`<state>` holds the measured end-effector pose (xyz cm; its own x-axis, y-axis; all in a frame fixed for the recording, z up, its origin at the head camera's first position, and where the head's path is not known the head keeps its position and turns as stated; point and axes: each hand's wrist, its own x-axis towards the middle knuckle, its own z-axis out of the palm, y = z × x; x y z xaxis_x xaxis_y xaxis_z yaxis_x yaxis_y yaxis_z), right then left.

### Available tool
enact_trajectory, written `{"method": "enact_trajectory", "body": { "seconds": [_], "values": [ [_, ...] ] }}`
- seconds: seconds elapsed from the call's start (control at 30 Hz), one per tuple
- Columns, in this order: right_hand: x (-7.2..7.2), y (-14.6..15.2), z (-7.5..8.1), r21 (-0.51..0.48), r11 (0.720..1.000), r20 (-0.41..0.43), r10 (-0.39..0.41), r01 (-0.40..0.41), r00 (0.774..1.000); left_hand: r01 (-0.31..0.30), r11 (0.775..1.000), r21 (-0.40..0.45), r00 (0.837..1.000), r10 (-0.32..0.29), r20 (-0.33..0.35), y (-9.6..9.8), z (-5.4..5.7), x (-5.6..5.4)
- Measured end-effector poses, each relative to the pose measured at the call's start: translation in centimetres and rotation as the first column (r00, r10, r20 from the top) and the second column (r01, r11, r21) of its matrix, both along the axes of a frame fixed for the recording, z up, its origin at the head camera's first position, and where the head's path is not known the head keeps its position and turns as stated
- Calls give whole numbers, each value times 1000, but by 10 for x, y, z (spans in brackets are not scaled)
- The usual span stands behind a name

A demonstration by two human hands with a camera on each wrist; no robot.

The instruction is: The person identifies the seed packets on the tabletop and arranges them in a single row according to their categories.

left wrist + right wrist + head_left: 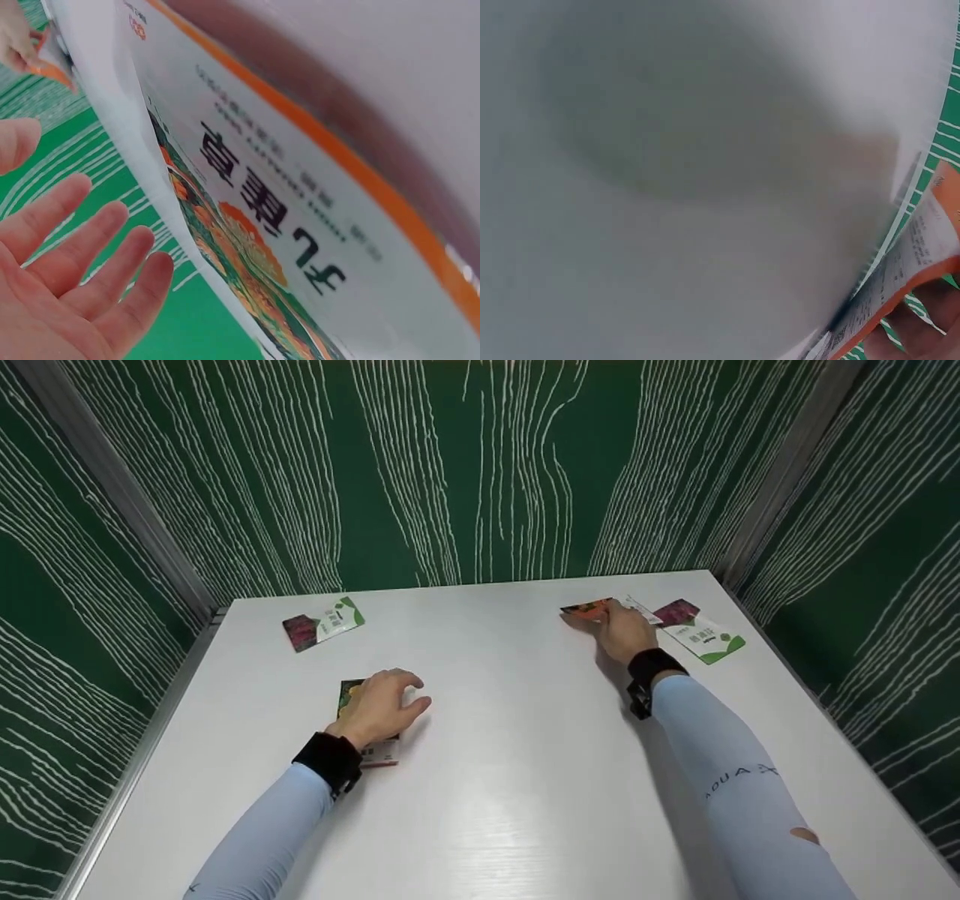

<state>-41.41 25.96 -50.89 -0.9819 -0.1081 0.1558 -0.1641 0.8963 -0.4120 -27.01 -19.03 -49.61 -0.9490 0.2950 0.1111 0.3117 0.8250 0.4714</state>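
My left hand (379, 709) hovers over a flower seed packet (381, 754) at the left of the table, hiding its middle. In the left wrist view this packet (247, 180) shows an orange edge, dark lettering and orange flowers. The left fingers (112, 225) are spread and hold nothing. At the back right, my right hand (628, 631) pinches an orange-and-white seed packet (589, 609), lifted at a tilt. The right wrist view catches small print on that packet (907, 262), with fingers (915, 319) behind it. Whether more than one packet lies under the left hand, I cannot tell.
A white-and-green packet with dark red flowers (330, 622) lies at the back left. A similar one (705, 639) lies just right of my right hand. Green walls with white wavy lines (517, 472) bound the white table (495, 780) at the back and sides.
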Motion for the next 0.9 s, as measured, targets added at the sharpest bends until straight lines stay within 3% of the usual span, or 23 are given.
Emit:
{"method": "enact_trajectory", "body": {
  "seconds": [0.3, 0.53, 0.77, 0.9],
  "values": [
    [2, -1, -11, 35, 999, -105, -12, 15, 994, 22, 1000, -5, 998, -22, -56, 10, 1, -3],
    [0, -1, -12, 56, 998, -99, -5, 10, 995, 65, 998, 1, 995, -65, -72, 23, -2, -6],
    [-1, -11, 2, 54, 998, -90, -11, 16, 996, 75, 997, 2, 994, -74, -85, 31, -6, -9],
    [-1, -15, 11, 61, 998, -169, 1, 10, 986, 50, 999, -13, 996, -51, -67, 37, -8, -9]
  ]
}}
